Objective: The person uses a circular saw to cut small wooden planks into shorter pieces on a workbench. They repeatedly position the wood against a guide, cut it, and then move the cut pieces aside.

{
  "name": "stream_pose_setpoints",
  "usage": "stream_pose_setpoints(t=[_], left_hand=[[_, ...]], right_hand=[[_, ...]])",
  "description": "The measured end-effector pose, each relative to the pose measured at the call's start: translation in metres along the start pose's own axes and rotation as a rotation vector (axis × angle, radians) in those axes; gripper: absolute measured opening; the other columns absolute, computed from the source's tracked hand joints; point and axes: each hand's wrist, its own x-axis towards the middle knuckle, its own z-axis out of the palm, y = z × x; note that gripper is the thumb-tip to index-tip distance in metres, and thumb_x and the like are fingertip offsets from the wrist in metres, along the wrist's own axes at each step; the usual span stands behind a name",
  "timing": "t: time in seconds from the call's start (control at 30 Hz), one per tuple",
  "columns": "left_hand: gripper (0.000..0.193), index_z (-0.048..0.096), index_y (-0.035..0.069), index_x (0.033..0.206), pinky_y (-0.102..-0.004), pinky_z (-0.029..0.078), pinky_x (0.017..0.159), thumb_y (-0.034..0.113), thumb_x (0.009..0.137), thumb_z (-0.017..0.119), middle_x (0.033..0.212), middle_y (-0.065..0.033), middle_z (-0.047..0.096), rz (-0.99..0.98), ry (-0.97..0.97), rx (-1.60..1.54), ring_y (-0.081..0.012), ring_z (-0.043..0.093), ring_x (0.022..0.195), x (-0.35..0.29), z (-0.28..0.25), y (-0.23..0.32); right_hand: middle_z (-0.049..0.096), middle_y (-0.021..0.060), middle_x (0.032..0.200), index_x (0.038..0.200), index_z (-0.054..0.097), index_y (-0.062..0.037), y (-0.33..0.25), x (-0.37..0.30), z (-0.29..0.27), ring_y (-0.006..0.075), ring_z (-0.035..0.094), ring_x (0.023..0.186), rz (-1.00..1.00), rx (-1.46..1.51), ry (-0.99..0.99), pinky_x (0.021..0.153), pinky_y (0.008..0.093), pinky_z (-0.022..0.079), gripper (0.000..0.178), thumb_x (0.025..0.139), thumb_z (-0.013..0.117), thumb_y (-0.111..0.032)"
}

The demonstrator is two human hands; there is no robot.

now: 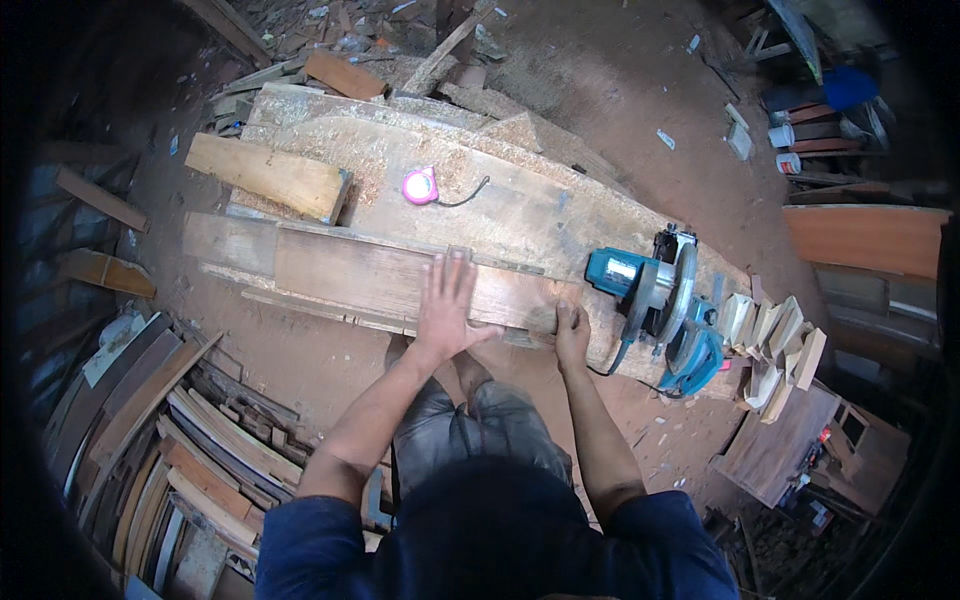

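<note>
A long reddish-brown wooden board (350, 268) lies across the near side of the workbench. My left hand (448, 308) rests flat on it with the fingers spread. At the board's right end, my right hand (572, 338) grips the near corner, thumb on top; the fingers beneath are partly hidden. To the right of that hand a teal circular saw (652, 282) stands on the bench, with a second teal power tool (693, 360) beside it. Another flat board (230, 242) lies at the left end of the long one.
Sawdust coats the workbench (540, 225). On it are a pink tape measure (420, 186) and a thick timber piece (265, 175). Several wood offcuts (780, 345) stand at its right end. Stacked curved planks (205, 450) fill the lower left. Scrap wood (345, 75) lies beyond the bench.
</note>
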Motion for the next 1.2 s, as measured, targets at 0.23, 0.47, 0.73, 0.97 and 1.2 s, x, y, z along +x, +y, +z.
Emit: stream_pose_setpoints(t=[0.23, 0.47, 0.73, 0.97, 1.2], left_hand=[[0.106, 0.023, 0.005, 0.163, -0.0690, 0.005, 0.123, 0.067, 0.086, 0.063, 0.171, -0.0221, 0.009, 0.083, -0.181, 0.228, -0.0538, 0.006, 0.154, -0.003, 0.006, -0.003], [0.103, 0.026, 0.001, 0.161, -0.0578, 0.010, 0.127, 0.059, 0.087, 0.067, 0.170, -0.0243, 0.011, 0.098, -0.177, 0.213, -0.0545, 0.008, 0.153, -0.007, 0.016, -0.009], [0.101, 0.027, 0.000, 0.160, -0.0566, 0.012, 0.127, 0.057, 0.088, 0.068, 0.169, -0.0243, 0.012, 0.097, -0.216, 0.215, -0.0533, 0.010, 0.153, -0.002, 0.006, -0.004], [0.102, 0.030, 0.000, 0.159, -0.0552, 0.016, 0.127, 0.056, 0.084, 0.072, 0.168, -0.0242, 0.016, 0.107, -0.155, 0.205, -0.0524, 0.013, 0.153, -0.005, 0.006, -0.008], [0.101, 0.035, 0.001, 0.156, -0.0552, 0.017, 0.127, 0.050, 0.080, 0.079, 0.168, -0.0231, 0.018, 0.122, -0.060, 0.111, -0.0512, 0.014, 0.153, -0.011, 0.014, -0.012]], right_hand=[[0.048, 0.0285, 0.149, 0.147, 0.045, 0.0098, -0.017, -0.005, 0.003, 0.0350, 0.046, 0.140, -0.103, -0.239, 0.275, 0.117, 0.0406, 0.034, 0.067, 0.105, 0.057, -0.041], [0.048, 0.0250, 0.153, 0.148, 0.045, 0.0089, -0.058, 0.001, -0.008, 0.0331, 0.045, 0.142, -0.190, -0.175, 0.172, 0.119, 0.0393, 0.030, 0.068, 0.109, 0.044, -0.046], [0.035, 0.0321, 0.158, 0.154, 0.030, 0.0121, -0.065, -0.005, 0.006, 0.0392, 0.032, 0.150, -0.044, 0.037, 0.055, 0.124, 0.0423, 0.022, 0.079, 0.107, 0.044, -0.050], [0.033, 0.0345, 0.157, 0.153, 0.029, 0.0101, -0.114, -0.045, 0.031, 0.0473, 0.027, 0.150, -0.666, -0.695, -0.267, 0.126, 0.0534, 0.018, 0.105, 0.081, 0.080, -0.046], [0.030, 0.0290, 0.159, 0.156, 0.024, 0.0086, -0.158, -0.007, 0.057, 0.0442, 0.025, 0.152, -0.923, -0.925, -0.692, 0.126, 0.0551, 0.018, 0.118, 0.072, 0.083, -0.051]])
